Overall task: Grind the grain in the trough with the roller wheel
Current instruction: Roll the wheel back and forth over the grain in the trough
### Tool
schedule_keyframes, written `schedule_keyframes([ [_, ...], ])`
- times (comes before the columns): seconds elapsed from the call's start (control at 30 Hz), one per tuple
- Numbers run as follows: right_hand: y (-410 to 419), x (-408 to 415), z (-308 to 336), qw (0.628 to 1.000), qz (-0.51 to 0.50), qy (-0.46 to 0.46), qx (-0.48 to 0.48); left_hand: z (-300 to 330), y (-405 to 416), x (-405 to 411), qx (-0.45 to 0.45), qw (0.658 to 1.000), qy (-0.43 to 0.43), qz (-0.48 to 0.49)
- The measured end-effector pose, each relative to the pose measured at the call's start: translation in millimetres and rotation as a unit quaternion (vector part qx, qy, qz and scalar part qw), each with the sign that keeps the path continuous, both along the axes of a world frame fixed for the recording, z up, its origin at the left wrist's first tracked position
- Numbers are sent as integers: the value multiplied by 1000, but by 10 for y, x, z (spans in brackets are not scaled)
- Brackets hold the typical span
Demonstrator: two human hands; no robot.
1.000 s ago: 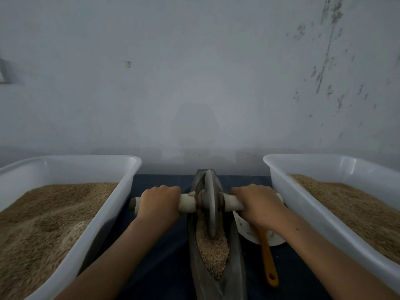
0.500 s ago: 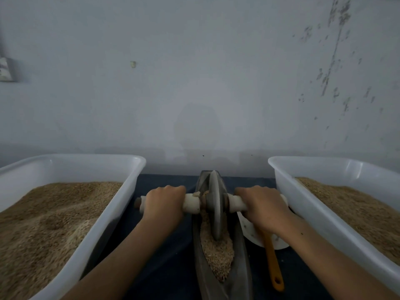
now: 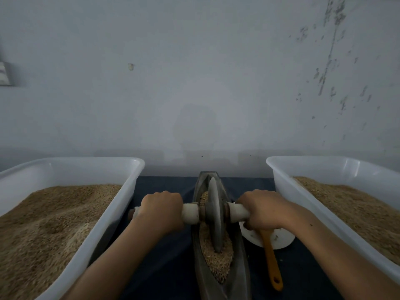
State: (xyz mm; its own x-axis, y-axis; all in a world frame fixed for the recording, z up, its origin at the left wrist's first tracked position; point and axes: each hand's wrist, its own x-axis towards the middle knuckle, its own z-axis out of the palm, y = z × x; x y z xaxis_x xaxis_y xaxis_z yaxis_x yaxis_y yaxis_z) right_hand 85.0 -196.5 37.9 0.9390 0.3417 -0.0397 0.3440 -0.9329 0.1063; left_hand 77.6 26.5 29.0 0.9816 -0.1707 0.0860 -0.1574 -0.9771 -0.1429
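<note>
Closest to the camera, the narrow metal trough (image 3: 240, 278) runs straight away down the middle of a dark blue table (image 3: 168, 267), with a bed of grain (image 3: 216, 260) lying in its channel. An orange-handled tool (image 3: 270, 263) lies just right of the trough, its far end resting on a white dish (image 3: 279, 239). A bit further up, the roller wheel (image 3: 214, 213) stands upright on edge in the grain, about mid-trough. Its pale axle handle (image 3: 190, 213) sticks out both sides. The left hand (image 3: 161, 210) is wrapped tight around the left end, and the right hand (image 3: 262, 210) is curled around the right end the same way, so the wheel sits dead centre between both fists. On either flank there's a big white tub of grain, left tub (image 3: 121, 215) and right tub (image 3: 287, 191), both reaching back to the scuffed pale wall (image 3: 194, 83).
</note>
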Motion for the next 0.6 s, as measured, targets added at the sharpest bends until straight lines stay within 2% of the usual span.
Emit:
schedule_keyframes([
  [0.07, 3, 7, -28, 1000, -2, -24, 6, -10, -14, 9, -3, 1000, -15, 8],
  [0.23, 29, 23, -161, 984, 2, -167, 56, -64, -62, 9, -18, 994, -107, 20],
  [0.3, 34, 20, -192, 981, -3, -181, 63, -71, -64, 17, -19, 992, -121, 16],
  [0.4, 30, 0, -171, 986, -3, -159, 55, -70, -54, 18, -13, 993, -114, 11],
  [0.6, 5, -29, -13, 1000, -3, -18, 6, -16, -1, 9, 5, 1000, -21, -4],
])
